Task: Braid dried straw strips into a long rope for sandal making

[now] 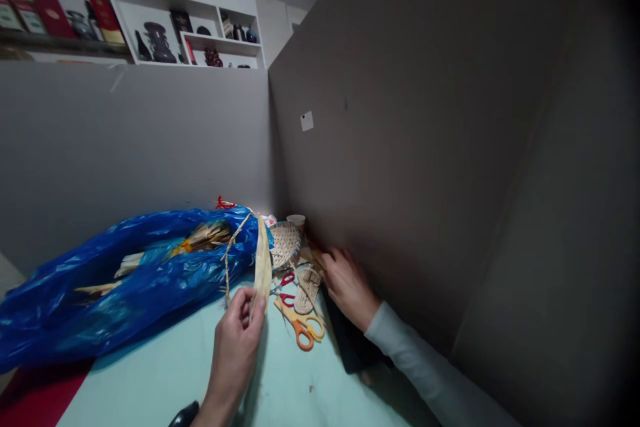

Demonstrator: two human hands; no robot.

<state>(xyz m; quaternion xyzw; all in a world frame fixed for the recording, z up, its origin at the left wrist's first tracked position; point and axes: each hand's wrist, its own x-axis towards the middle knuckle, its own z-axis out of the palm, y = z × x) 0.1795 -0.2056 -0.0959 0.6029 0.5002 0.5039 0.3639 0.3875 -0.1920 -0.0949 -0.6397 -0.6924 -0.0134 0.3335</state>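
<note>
My left hand (pixel 239 325) is closed on a pale, flat dried leaf strip (pixel 263 257) that stands upright from the fingers. A thin braided straw cord (pixel 229 257) hangs in a loop just left of the strip. Over by the dark partition, my right hand (pixel 347 283) reaches past a small woven straw sole (pixel 307 290). Its fingers are bent with the tips together at something brownish, mostly hidden. Between the hands lie orange-handled scissors (pixel 303 330) and red-handled scissors (pixel 287 290) on the pale green table top (pixel 295 387).
A large blue plastic bag (pixel 175 293) with bundles of dried leaves (pixel 205 238) covers the left side. Behind the scissors stand a woven round basket (pixel 285 245) and a paper cup (pixel 297 219). A black flat object (pixel 353 347) lies under my right forearm. Grey partitions (pixel 400 147) enclose the corner.
</note>
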